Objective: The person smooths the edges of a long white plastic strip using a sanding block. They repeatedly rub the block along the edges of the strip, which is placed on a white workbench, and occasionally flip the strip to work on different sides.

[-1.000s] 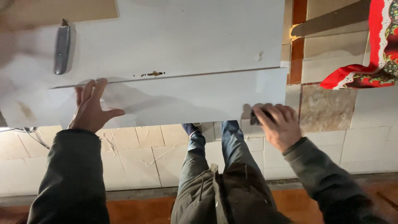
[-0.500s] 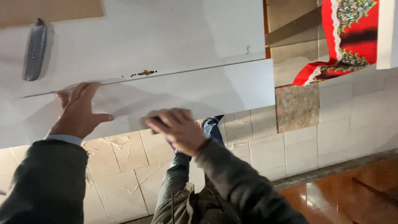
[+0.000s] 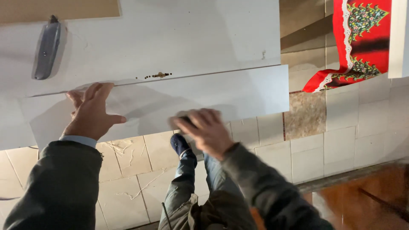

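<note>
White flat rectangular board (image 3: 238, 91) lies across the frame centre w/ its near edge overhanging the pale tiled floor (image 3: 128, 170). Grey metal utility knife (image 3: 47, 49) rests at 10 o'clock on the upper panel. Left hand (image 3: 91, 113) at 8 o'clock presses flat on the board, fingers together, thumb out. Right hand (image 3: 204, 127), near 6 o'clock, is blurred, fingers curled round a small dark object at the board edge; can't tell what. Red patterned cloth (image 3: 358, 38) hangs at 2 o'clock.

Dark grey jacket sleeves (image 3: 64, 187), light-blue cuff (image 3: 79, 140), jeans (image 3: 187, 187)
</note>
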